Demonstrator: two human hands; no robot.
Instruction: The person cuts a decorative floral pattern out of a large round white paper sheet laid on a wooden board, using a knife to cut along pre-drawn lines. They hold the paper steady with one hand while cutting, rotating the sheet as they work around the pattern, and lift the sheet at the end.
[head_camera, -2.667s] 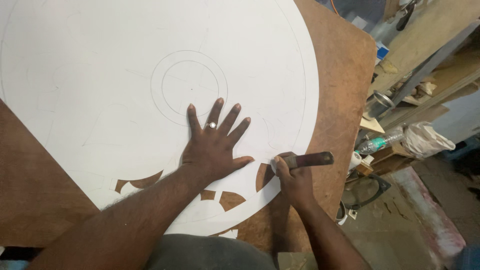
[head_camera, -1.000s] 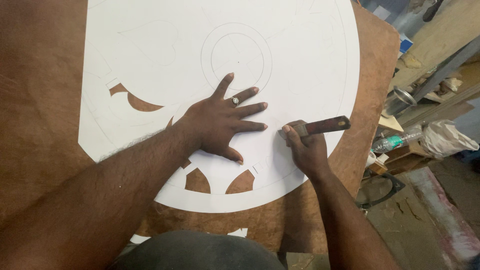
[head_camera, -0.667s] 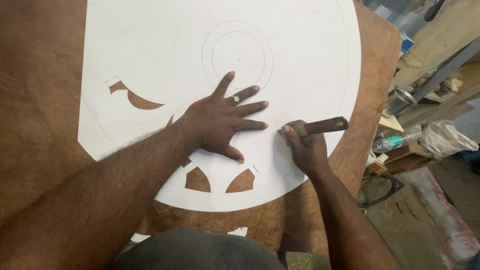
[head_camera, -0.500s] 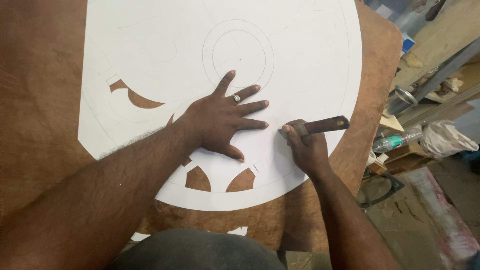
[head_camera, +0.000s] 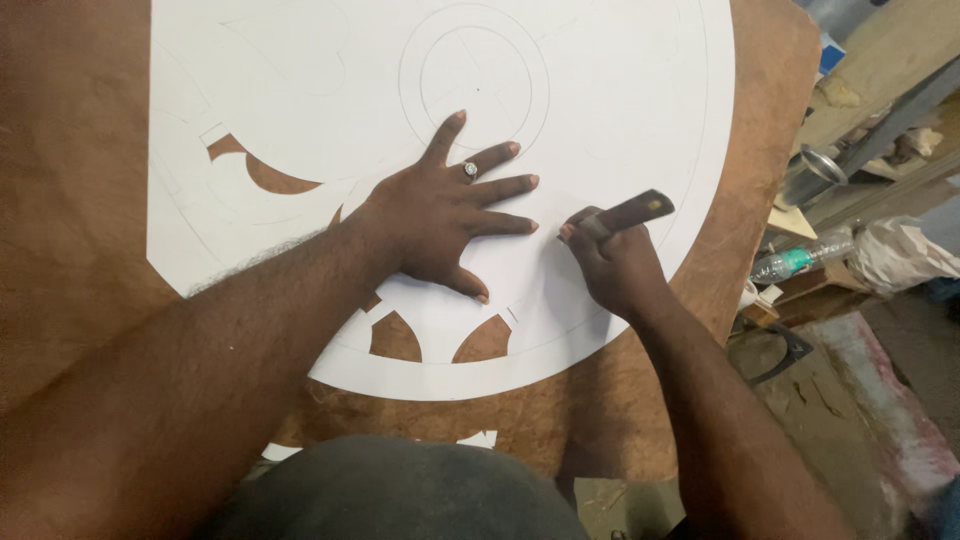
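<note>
Two bare hands work on a large white round sheet (head_camera: 620, 110) that lies flat on a brown wooden desk (head_camera: 70, 180). Taking the sheet as the landmark and going left to right: near its left edge a curved cut-out (head_camera: 265, 175) shows the brown desk through it. At the sheet's middle, below faint drawn circles, the left hand (head_camera: 440, 220) presses down flat with fingers spread, a ring on one finger, grip open and holding nothing. Just right of those fingertips, still on the sheet, the right hand (head_camera: 615, 265) is closed tightly around a dark-handled cutting tool (head_camera: 630, 212), its tip touching the sheet. Toward the sheet's near edge sit two more cut-outs (head_camera: 440, 340). Right of the desk stand clutter and a plastic bottle (head_camera: 790, 265).

Judged risk: the tool tip sits very near the left fingertips, so a slip could nick them, and the thin strips between cut-outs could tear if the sheet shifts
</note>
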